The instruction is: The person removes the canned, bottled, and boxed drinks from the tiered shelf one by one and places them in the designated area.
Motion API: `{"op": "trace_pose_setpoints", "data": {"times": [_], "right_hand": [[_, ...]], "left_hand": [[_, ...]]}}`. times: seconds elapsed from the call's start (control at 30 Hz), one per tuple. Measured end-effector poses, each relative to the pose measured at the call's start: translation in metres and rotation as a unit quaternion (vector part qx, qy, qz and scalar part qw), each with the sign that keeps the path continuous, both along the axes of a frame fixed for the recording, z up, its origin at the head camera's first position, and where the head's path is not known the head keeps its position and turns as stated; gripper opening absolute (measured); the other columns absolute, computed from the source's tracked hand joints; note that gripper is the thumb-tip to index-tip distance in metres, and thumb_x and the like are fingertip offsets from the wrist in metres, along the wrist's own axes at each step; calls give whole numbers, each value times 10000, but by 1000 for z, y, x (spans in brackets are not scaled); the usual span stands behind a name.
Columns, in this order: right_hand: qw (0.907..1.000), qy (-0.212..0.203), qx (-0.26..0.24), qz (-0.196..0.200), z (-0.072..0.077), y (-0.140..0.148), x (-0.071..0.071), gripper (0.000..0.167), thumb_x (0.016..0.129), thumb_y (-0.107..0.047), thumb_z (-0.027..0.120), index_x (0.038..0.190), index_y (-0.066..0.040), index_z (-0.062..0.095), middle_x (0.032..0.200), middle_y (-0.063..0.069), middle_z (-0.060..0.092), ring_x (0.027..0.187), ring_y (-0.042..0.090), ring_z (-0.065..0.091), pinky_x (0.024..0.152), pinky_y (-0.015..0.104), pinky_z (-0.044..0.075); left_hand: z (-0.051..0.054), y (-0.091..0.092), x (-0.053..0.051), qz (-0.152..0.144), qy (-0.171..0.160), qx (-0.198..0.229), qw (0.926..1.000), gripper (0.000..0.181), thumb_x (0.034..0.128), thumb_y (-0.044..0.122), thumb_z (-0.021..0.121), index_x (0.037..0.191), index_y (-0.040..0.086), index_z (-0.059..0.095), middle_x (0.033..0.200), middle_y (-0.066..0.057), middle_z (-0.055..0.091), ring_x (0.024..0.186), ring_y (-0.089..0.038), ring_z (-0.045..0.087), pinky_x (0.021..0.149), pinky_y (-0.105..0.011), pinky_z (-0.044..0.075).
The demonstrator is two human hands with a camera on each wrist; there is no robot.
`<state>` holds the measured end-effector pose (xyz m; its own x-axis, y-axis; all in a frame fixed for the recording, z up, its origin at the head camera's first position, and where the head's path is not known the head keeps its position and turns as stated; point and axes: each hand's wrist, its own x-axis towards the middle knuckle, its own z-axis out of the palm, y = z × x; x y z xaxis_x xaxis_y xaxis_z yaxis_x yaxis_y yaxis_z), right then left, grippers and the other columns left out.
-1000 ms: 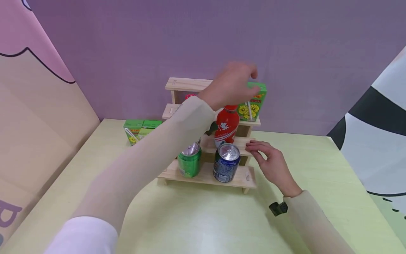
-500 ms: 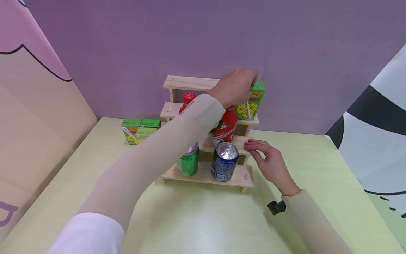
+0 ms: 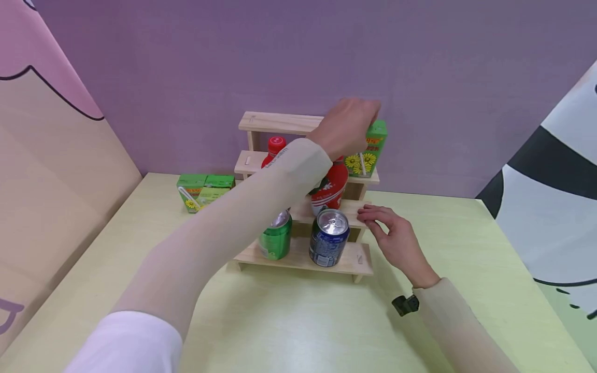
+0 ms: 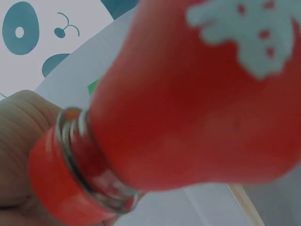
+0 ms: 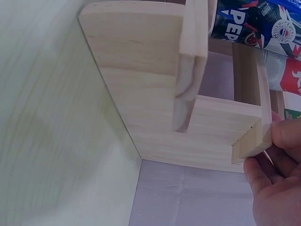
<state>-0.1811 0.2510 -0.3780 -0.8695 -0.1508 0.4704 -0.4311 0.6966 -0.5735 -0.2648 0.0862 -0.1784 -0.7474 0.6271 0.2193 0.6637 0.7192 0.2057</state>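
Observation:
My left hand is over the upper right of the stepped wooden shelf, its fingers bent over the top of a green drink carton with yellow flowers and a straw. The hand covers part of the carton; the fingertips are partly hidden. Below that wrist stands a red bottle, which fills most of the left wrist view. My right hand pinches the right end of the second step between thumb and fingers; the right wrist view shows this board end up close.
On the bottom step stand a green can and a blue Pepsi can. Another red-capped bottle is partly behind the left forearm. Green cartons stand on the table left of the shelf. A purple wall rises behind.
My left hand has come down from above the carton onto its top and then stayed there. The right hand keeps its hold on the step. The view has shifted slightly.

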Motion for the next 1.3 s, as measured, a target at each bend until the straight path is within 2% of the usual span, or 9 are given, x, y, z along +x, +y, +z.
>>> {"op": "trace_pose_setpoints", "data": {"times": [0.1, 0.2, 0.33, 0.5, 0.8, 0.97, 1.1, 1.2, 1.3], "right_hand": [[10000, -32, 5, -3, 0, -1, 1, 234, 868, 71, 617, 1045, -53, 707, 1181, 81, 629, 1197, 253, 509, 988, 466, 387], [10000, -59, 16, -11, 1, -1, 2, 233, 870, 68, 616, 1047, -53, 706, 1187, 86, 625, 1196, 258, 509, 989, 476, 384], [9999, -99, 31, -29, 2, -2, 3, 234, 870, 64, 618, 1052, -55, 706, 1194, 87, 621, 1195, 260, 509, 981, 475, 393], [9999, -90, 43, 8, 1, -4, -1, 237, 868, 62, 622, 1056, -54, 706, 1194, 87, 621, 1195, 261, 510, 973, 469, 402], [9999, -8, 61, 108, 1, -4, -5, 234, 865, 66, 623, 1053, -47, 705, 1189, 95, 624, 1185, 277, 517, 959, 476, 408], [9999, 97, 78, 25, 2, 2, 1, 224, 854, 71, 634, 1028, -46, 711, 1169, 90, 637, 1166, 272, 534, 943, 463, 412], [9999, 101, 35, -2, 4, 5, 4, 215, 852, 64, 641, 1022, -45, 717, 1150, 102, 645, 1153, 286, 541, 936, 490, 410], [10000, 62, -29, -16, 6, 5, 4, 210, 858, 54, 640, 1025, -44, 721, 1144, 108, 648, 1153, 291, 541, 943, 509, 405], [9999, -30, -88, -84, 7, 4, 3, 202, 865, 43, 637, 1022, -48, 724, 1140, 104, 648, 1156, 286, 538, 949, 516, 402]], "left_hand": [[-2, -1, 1, -38, 6, 65, 10000, 363, 838, 166, 718, 1144, 136, 526, 1139, 12, 580, 1059, -123, 508, 893, -203, 430], [0, -3, 4, 78, 22, 137, 9999, 416, 851, 187, 707, 1211, 178, 498, 1202, 15, 537, 1120, -137, 448, 893, -204, 419], [12, -9, 8, 263, 48, 413, 9988, 457, 860, 188, 695, 1255, 208, 467, 1257, 20, 492, 1163, -147, 386, 869, -200, 424], [31, -33, 14, 348, 284, 950, 9945, 369, 880, 112, 657, 1205, 171, 492, 1246, 21, 509, 1151, -140, 378, 875, -173, 398], [48, -107, 22, 545, 1264, 1680, 9761, 224, 929, 51, 554, 1151, 83, 553, 1227, 9, 559, 1160, -123, 399, 945, -157, 338], [49, -150, 30, 843, 1402, 1935, 9674, 206, 934, 12, 523, 1137, 38, 551, 1200, -24, 562, 1141, -132, 415, 921, -182, 390], [50, -190, 35, 977, 1451, 1925, 9656, 202, 933, -15, 490, 1126, 9, 544, 1181, -54, 561, 1105, -157, 446, 897, -254, 428], [48, -222, 36, 1083, 1432, 1769, 9677, 207, 918, -45, 482, 1116, -14, 538, 1165, -90, 559, 1097, -191, 474, 854, -343, 473], [37, -250, 37, 1261, 1370, 1548, 9702, 210, 892, -77, 498, 1092, -29, 543, 1127, -134, 562, 1087, -258, 452, 855, -417, 435]]}}
